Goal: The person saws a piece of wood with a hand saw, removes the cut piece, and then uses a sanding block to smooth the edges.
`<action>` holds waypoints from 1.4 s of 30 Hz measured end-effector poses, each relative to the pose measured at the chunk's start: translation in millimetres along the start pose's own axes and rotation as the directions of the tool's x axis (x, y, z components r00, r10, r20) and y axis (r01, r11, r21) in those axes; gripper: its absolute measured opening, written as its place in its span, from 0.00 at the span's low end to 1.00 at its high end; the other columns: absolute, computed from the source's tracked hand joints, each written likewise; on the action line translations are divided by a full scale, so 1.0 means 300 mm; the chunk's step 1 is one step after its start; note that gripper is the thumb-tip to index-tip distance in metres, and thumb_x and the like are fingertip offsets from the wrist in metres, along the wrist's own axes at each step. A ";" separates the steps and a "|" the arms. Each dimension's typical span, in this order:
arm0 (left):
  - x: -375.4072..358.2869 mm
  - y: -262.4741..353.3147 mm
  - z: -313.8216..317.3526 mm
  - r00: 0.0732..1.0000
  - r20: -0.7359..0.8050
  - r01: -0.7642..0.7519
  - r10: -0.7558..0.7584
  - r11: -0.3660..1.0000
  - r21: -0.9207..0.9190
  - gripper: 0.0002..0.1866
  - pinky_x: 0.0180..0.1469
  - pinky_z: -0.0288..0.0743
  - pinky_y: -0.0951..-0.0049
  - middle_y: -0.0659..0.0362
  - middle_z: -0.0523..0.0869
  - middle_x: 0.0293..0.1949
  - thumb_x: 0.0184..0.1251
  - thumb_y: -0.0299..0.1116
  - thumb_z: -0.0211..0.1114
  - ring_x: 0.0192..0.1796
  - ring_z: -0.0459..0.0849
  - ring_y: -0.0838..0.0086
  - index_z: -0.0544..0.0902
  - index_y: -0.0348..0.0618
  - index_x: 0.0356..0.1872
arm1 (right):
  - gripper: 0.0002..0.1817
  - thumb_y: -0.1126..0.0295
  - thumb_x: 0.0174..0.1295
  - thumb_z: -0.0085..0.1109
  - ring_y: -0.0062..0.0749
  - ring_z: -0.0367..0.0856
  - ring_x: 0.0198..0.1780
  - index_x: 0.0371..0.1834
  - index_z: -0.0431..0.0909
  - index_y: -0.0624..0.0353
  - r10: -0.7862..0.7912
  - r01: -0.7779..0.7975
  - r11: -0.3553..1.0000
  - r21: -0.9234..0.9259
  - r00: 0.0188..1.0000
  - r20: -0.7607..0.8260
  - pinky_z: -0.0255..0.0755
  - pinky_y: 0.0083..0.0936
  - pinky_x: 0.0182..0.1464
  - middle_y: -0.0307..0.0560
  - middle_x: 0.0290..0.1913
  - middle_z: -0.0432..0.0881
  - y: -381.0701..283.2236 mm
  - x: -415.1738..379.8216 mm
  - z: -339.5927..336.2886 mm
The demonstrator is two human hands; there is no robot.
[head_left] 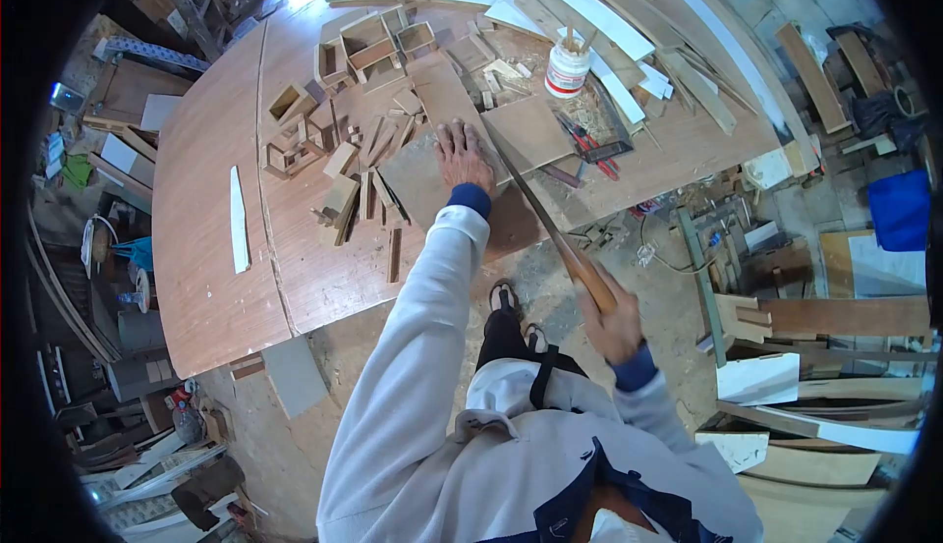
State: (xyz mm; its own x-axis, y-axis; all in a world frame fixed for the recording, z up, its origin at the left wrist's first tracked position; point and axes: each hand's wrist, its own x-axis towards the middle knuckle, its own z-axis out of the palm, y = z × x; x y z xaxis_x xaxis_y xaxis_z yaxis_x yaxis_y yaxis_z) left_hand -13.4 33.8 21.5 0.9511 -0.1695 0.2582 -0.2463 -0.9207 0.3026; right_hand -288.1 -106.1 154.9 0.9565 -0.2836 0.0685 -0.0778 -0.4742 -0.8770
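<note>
My left hand (460, 158) lies flat with its fingers stretched out, pressing on a thin grey-brown board (417, 174) at the table's near edge. In my right hand (611, 319) is the wooden handle of a handsaw (550, 224), fingers wrapped round it. The saw's long blade slants up and left from the handle, past the table edge, and overlaps the right side of the board. Just right of the blade lies another flat brown panel (530, 132). A narrow board (442, 91) stretches away beyond my left fingertips.
On the wooden table (206, 248) are small wooden boxes (368, 42), several offcuts (339, 160), a white tub (567, 69) with sticks in it, and red-handled pliers (601, 162). Long strips (589, 12) lie at the back. Stacked boards (825, 386) stand low on the right.
</note>
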 end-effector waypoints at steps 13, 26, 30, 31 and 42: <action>0.002 -0.019 0.021 0.998 -0.011 -0.055 0.055 0.998 0.025 0.34 0.75 0.43 0.50 0.53 0.59 0.73 0.53 0.31 0.58 0.77 0.49 0.51 0.68 0.42 0.67 | 0.22 0.69 0.62 0.58 0.43 0.86 0.31 0.60 0.72 0.62 0.058 -0.055 0.997 -0.052 0.996 0.072 0.78 0.28 0.36 0.58 0.37 0.84 -0.026 -0.011 -0.019; -0.012 -0.021 0.030 0.999 -0.005 -0.040 0.040 0.999 0.014 0.32 0.76 0.42 0.51 0.53 0.60 0.73 0.54 0.30 0.56 0.77 0.49 0.52 0.70 0.42 0.66 | 0.23 0.71 0.60 0.59 0.48 0.84 0.28 0.58 0.73 0.66 0.065 -0.064 0.998 -0.015 0.997 0.051 0.76 0.33 0.33 0.62 0.30 0.80 0.002 0.088 0.047; 0.006 -0.010 0.038 0.999 -0.043 -0.002 0.003 1.000 0.011 0.32 0.76 0.42 0.50 0.54 0.60 0.73 0.56 0.30 0.54 0.77 0.48 0.52 0.70 0.41 0.66 | 0.24 0.71 0.59 0.59 0.50 0.84 0.28 0.59 0.72 0.66 -0.025 0.025 1.000 -0.001 1.000 0.011 0.76 0.33 0.32 0.62 0.30 0.81 -0.011 0.102 0.071; 0.016 -0.003 0.029 0.999 -0.048 -0.005 0.005 1.000 0.007 0.32 0.76 0.42 0.50 0.54 0.60 0.73 0.56 0.30 0.54 0.77 0.48 0.52 0.70 0.41 0.66 | 0.24 0.71 0.59 0.59 0.50 0.84 0.28 0.60 0.72 0.65 -0.027 0.027 1.000 0.001 1.000 0.007 0.76 0.34 0.32 0.62 0.31 0.81 -0.005 0.051 0.044; 0.006 -0.001 0.007 1.000 0.026 0.007 -0.007 1.000 0.028 0.33 0.76 0.41 0.52 0.55 0.58 0.74 0.55 0.31 0.55 0.78 0.46 0.54 0.68 0.43 0.68 | 0.25 0.70 0.60 0.59 0.54 0.85 0.35 0.62 0.71 0.59 0.047 -0.047 0.999 -0.006 0.999 0.026 0.78 0.34 0.35 0.61 0.35 0.82 0.022 0.075 0.067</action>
State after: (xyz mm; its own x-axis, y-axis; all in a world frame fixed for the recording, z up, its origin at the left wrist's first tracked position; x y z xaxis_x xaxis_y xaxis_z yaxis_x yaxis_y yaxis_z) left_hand -11.4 33.0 20.1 0.9575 -0.1721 0.2316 -0.2347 -0.9314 0.2783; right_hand -261.6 -98.7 141.1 0.9588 -0.2838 0.0145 -0.1244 -0.4651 -0.8765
